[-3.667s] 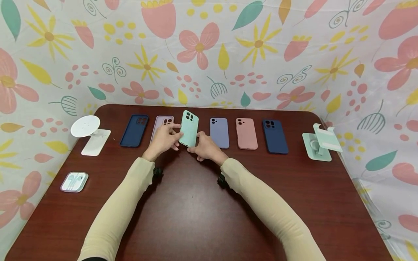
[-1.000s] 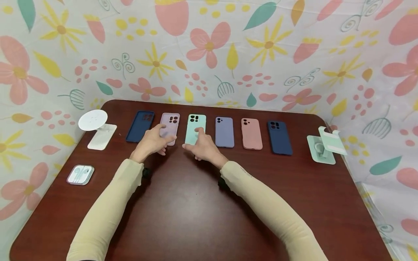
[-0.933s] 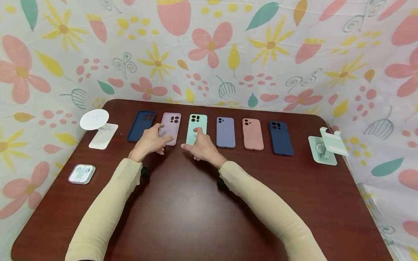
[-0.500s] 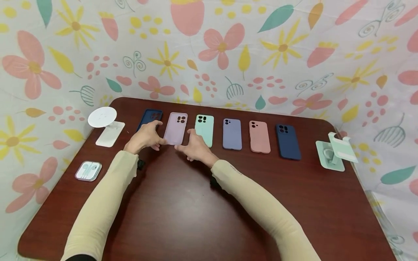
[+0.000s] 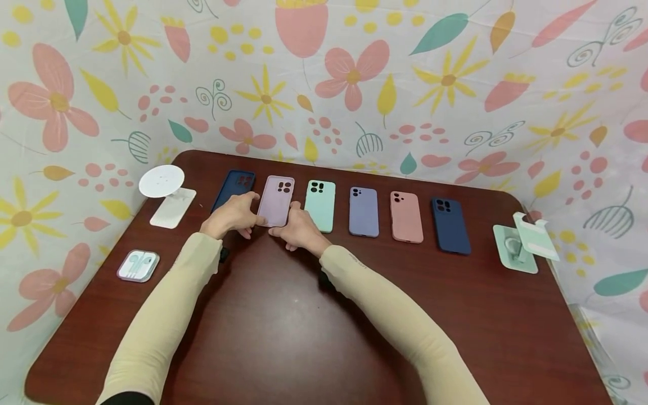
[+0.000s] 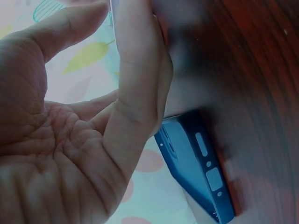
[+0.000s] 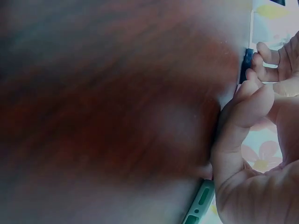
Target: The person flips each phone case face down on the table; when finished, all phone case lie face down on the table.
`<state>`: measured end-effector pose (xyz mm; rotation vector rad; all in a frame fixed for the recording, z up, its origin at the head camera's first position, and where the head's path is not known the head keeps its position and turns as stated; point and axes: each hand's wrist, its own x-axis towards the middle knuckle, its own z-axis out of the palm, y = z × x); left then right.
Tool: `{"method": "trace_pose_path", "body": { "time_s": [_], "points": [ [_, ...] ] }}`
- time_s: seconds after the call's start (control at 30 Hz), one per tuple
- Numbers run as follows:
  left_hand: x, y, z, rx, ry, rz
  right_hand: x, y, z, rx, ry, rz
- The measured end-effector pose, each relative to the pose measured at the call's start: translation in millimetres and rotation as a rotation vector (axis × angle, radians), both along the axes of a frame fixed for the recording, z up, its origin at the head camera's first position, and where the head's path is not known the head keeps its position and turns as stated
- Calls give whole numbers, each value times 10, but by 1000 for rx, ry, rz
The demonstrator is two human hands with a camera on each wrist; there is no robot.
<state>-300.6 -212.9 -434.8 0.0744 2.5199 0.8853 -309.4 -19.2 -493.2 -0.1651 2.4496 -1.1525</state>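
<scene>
A lilac phone case (image 5: 275,202) lies on the table with its hollow side up. Along its left edge and lower left corner sit the thumb and fingers of my left hand (image 5: 234,215). My right hand (image 5: 298,229) grips the lower right corner, thumb at the bottom edge and index finger along the side. In the left wrist view only a sliver of the lilac case shows by the thumb. A navy phone case (image 6: 191,154) lies beyond the left hand's fingers. Close to the right hand is a mint phone case (image 7: 200,203), lying flat, back up.
Right of the mint case lie a periwinkle case (image 5: 363,211), a pink case (image 5: 406,217) and a second navy case (image 5: 450,226). A white stand (image 5: 162,181) and boxed earphones (image 5: 138,265) are at left, a mint folding stand (image 5: 523,242) at right. A floral curtain (image 5: 344,129) backs the table.
Earlier both hands held the mint case tilted up; it now lies flat. The right hand has moved left from it to the lilac case, which both hands now hold at its lower corners.
</scene>
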Motion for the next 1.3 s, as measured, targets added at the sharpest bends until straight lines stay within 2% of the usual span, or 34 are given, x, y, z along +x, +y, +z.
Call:
{"method": "trace_pose_path", "body": {
  "time_s": [0.17,0.37,0.63,0.7,0.73,0.8,0.97,1.03,1.17,1.3],
  "points": [
    [-31,13,-14,-18,-20,-7,-25,-30,-17,8,1,-18],
    [-77,36,-35,-33,-63,-16,15,-58,102,73,-18,-17],
    [-69,62,-17,-47,-57,-19,44,-56,113,89,-3,-15],
    [-66,62,-27,-43,-55,-15,84,-49,185,73,-18,-21],
    [-64,64,-33,-40,-51,-12,102,-44,221,64,-27,-24],
    [-57,65,-40,-28,-40,-7,73,-47,146,67,-6,-18],
    [-20,79,-48,5,-13,23,92,-22,136,48,16,-5],
    [-12,86,-62,14,3,38,150,-4,213,20,7,-11],
    [-9,96,-100,2,65,60,186,-1,221,-24,15,-22],
    [1,108,-122,-36,119,83,117,-5,108,-34,15,-13]
  ]
}}
